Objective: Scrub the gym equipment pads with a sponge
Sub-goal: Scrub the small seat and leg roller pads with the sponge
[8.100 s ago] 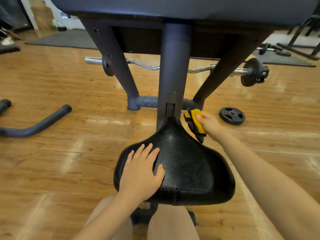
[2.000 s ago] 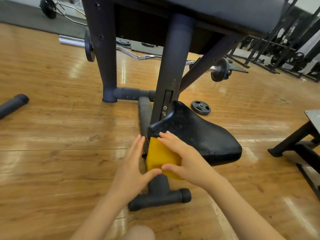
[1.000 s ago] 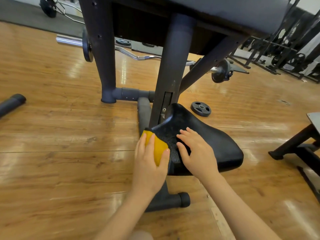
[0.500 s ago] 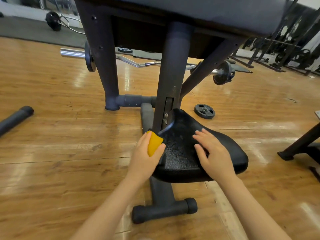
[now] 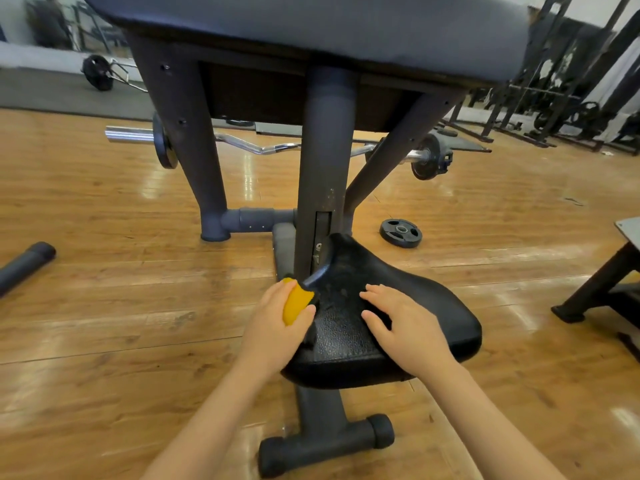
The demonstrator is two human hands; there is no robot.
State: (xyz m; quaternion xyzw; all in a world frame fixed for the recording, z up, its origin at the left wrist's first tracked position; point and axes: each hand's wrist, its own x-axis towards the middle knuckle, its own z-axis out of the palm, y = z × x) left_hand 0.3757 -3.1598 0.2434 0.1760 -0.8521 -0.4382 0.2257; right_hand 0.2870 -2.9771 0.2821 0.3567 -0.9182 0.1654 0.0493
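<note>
My left hand (image 5: 277,327) is wrapped around the yellow sponge (image 5: 296,301), fingers over its far side and thumb curled on the near side, pressing it against the left edge of the black seat pad (image 5: 415,313). The sponge sits at the pad's narrow front end, just beside the upright steel post (image 5: 322,168) that rises in front of the seat. A dark scouring layer shows along the sponge's edge where it meets the pad.

My right hand (image 5: 405,323) lies flat on top of the seat pad, fingers spread and relaxed, holding nothing. It rests to the right of the sponge, apart from my left hand.

Above the seat pad, the large grey arm pad (image 5: 346,26) of the bench fills the upper part of the view. Below the seat, the bench's rear foot bar (image 5: 325,445) rests on the wooden floor (image 5: 104,341). Beyond the post an EZ curl bar (image 5: 256,147) with small plates lies on the floor, and a loose weight plate (image 5: 400,233) lies just right of the seat's front end. A dark foam-covered handle (image 5: 24,268) lies well to the left of the seat.
</note>
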